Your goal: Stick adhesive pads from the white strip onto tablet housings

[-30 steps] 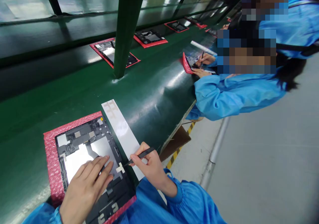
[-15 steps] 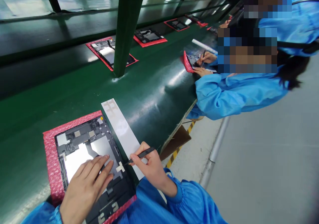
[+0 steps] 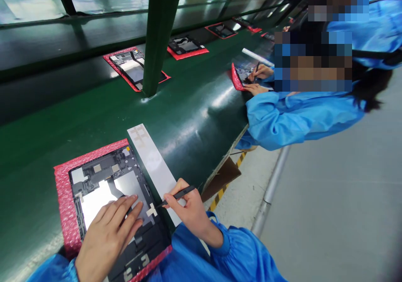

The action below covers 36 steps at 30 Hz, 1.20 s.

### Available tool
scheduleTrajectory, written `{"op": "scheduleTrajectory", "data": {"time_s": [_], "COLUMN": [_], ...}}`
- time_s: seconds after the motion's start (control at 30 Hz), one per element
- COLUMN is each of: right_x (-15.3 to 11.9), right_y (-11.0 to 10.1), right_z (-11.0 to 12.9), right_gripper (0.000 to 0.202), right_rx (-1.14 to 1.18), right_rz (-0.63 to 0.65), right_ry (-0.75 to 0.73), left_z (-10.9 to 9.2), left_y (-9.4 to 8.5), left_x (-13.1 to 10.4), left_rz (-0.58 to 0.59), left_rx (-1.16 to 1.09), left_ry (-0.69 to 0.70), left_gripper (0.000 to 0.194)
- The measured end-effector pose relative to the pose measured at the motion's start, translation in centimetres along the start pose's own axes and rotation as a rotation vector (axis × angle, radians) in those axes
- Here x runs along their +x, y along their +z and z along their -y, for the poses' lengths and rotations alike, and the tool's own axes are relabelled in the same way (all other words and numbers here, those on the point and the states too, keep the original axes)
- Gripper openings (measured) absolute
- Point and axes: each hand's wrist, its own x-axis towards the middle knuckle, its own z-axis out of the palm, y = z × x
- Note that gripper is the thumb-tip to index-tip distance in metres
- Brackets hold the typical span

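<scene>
While the far tablet (image 3: 125, 66) has slid leftward across the tabletop (image 3: 103, 114), the left hand (image 3: 106, 236) keeps slightly spread fingers on the near-edge tablet (image 3: 128, 183); the right hand (image 3: 192, 215) pinches a tool (image 3: 187, 190), tip apparently touching tape (image 3: 151, 210).

Device (image 3: 113, 190) partly hidden under left hand (image 3: 108, 232), distant units (image 3: 246, 24) blurred

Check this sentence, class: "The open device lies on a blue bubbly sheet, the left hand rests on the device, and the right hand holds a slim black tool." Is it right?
Not quite: the bubbly sheet is pinkish red, not blue, as the head view shows. The open device lies on it, the left hand rests on the device, and the right hand holds a slim black tool.
</scene>
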Motion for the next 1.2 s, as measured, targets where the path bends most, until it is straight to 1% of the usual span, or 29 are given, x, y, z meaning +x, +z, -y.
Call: {"op": "scheduleTrajectory", "data": {"time_s": [0.3, 0.37, 0.53, 0.7, 0.8, 0.9, 0.97, 1.1, 1.2], "right_x": [-0.1, -0.1, -0.1, -0.2, -0.3, -0.3, -0.3, -0.1, 0.0], "right_y": [0.1, 0.1, 0.0, -0.1, -0.1, -0.2, -0.2, -0.1, 0.0], "right_z": [-0.3, -0.2, 0.0, -0.2, -0.6, -1.1, -1.3, -1.5, -1.8], "right_gripper": [0.019, 0.019, 0.019, 0.020, 0.023, 0.030, 0.033, 0.027, 0.027], "right_rx": [0.028, 0.018, -0.023, -0.080, 0.019, 0.194, 0.239, 0.169, 0.088], "right_rz": [0.019, 0.022, 0.022, 0.027, 0.001, -0.060, -0.067, -0.053, -0.057], "right_ry": [0.026, 0.023, 0.011, -0.023, -0.014, 0.069, 0.093, 0.001, -0.103], "left_z": [0.1, 0.2, 0.0, -0.2, -0.3, -0.4, -0.5, -0.6, -0.6], "left_y": [0.1, 0.0, -0.1, 0.1, 0.0, -0.2, -0.3, -0.4, -0.4], "left_x": [-0.1, -0.2, -0.1, 0.1, 0.3, 0.5, 0.7, 0.9, 0.9], "left_rz": [0.017, 0.045, 0.138, 0.163, 0.158, 0.147, 0.143, 0.132, 0.097], "left_rx": [-0.001, 0.006, -0.006, 0.022, 0.034, 0.044, 0.049, 0.071, 0.065], "left_ry": [-0.004, 0.003, 0.092, 0.067, 0.067, 0.072, 0.063, 0.045, 0.107], "left_gripper": [0.029, 0.031, 0.047, 0.044, 0.049, 0.056, 0.058, 0.059, 0.053]}}
